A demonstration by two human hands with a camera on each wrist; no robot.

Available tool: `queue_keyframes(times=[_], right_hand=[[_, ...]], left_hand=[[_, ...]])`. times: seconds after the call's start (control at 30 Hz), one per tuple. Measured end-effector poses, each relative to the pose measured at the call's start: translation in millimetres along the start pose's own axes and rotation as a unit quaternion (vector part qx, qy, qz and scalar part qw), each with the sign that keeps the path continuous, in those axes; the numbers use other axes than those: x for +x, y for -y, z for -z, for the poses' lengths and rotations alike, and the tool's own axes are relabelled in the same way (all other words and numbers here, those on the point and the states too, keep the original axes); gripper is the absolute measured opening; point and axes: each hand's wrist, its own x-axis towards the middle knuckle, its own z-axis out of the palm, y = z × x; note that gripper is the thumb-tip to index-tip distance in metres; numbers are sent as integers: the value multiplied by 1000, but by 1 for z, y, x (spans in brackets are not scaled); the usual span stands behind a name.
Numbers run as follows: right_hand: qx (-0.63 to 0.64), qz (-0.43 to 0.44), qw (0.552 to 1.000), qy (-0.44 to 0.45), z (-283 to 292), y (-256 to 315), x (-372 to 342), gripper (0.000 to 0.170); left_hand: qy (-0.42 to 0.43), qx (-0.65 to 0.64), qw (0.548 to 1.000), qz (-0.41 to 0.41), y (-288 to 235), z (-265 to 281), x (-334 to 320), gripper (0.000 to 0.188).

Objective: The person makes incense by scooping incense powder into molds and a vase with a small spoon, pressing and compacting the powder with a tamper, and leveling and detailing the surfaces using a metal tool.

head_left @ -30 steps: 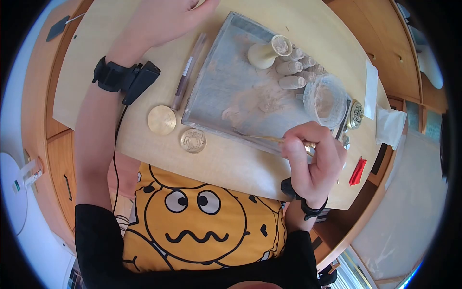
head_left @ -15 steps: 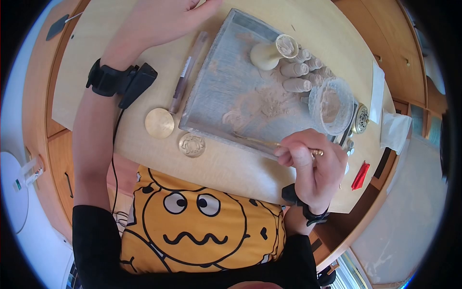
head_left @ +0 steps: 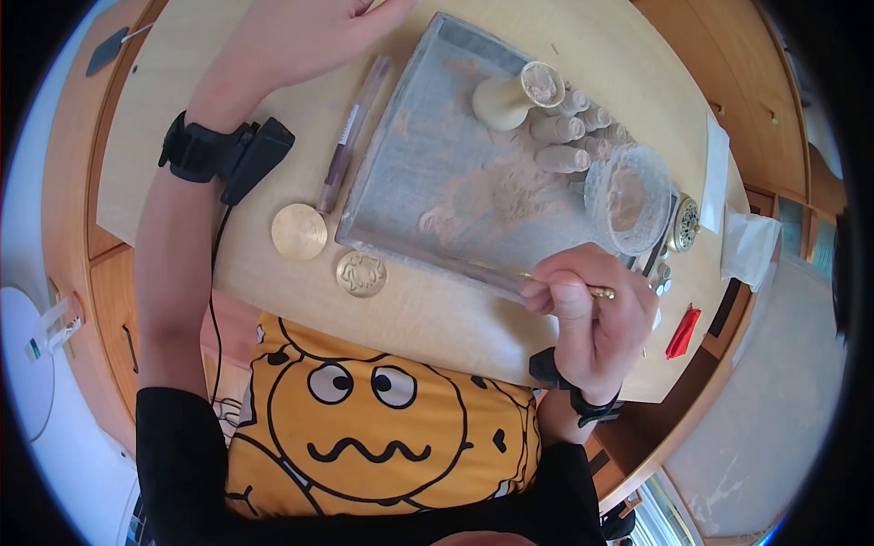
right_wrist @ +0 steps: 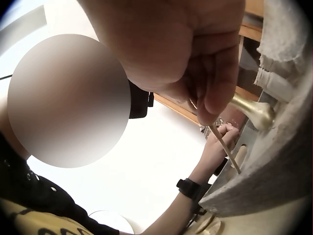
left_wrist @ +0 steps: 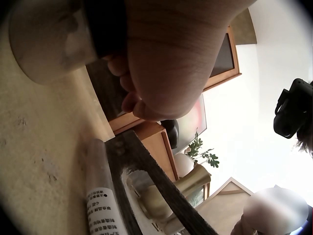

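My right hand (head_left: 596,309) pinches a thin brass rod (right_wrist: 226,149) with a knobbed end, held low over the near rim of a grey tray (head_left: 396,146). Pinkish-brown powder (head_left: 510,187) lies scattered across the tray. Past the tray's left side is my left hand (head_left: 305,41), its fingers cut off by the top edge of the head view. The left wrist view shows its curled fingertips (left_wrist: 129,100) close to a jar (left_wrist: 51,41) with a black lid; I cannot tell whether they hold anything.
A brass vase (head_left: 499,102), several powdery vials (head_left: 558,130) and a clear bowl (head_left: 596,196) of powder stand in the tray. Left of it lie a labelled tube (head_left: 353,136), a plain brass disc (head_left: 299,231) and a patterned one (head_left: 361,273). A red packet (head_left: 682,333) lies at right.
My right hand has turned, bringing the rod's knobbed end into view, and the rod's far tip has shifted slightly right along the near rim. My left hand stays about where it was.
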Motion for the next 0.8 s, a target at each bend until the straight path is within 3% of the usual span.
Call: queue_keyframes(times=[0.1, 0.2, 0.33, 0.4, 0.5, 0.57, 0.63, 0.8], right_hand=[[-14, -13, 1000, 22, 1, 0, 3, 13], [-23, -51, 995, -77, 4, -8, 5, 18], [-33, -62, 991, -110, 8, -8, 5, 19], [39, -19, 997, -63, 6, -5, -1, 18], [-17, 23, 1000, 9, 0, -2, 1, 18], [-32, -4, 999, 20, 2, -3, 2, 17], [-12, -52, 997, -56, 2, -4, 4, 16], [-38, -68, 990, -116, 8, -8, 7, 22]], left_hand=[[1, 10, 1000, -7, 0, 2, 0, 12], [11, 2, 1000, 9, 2, -1, 1, 13], [10, 20, 1000, -10, 3, 0, 1, 13], [9, 10, 1000, -8, 1, 1, 1, 13], [5, 0, 1000, -10, -1, 1, 1, 13], [2, 2, 1000, -11, 0, 1, 2, 13], [12, 5, 1000, 6, 1, 0, 2, 12], [14, -2, 1000, 11, -1, 2, 3, 12]])
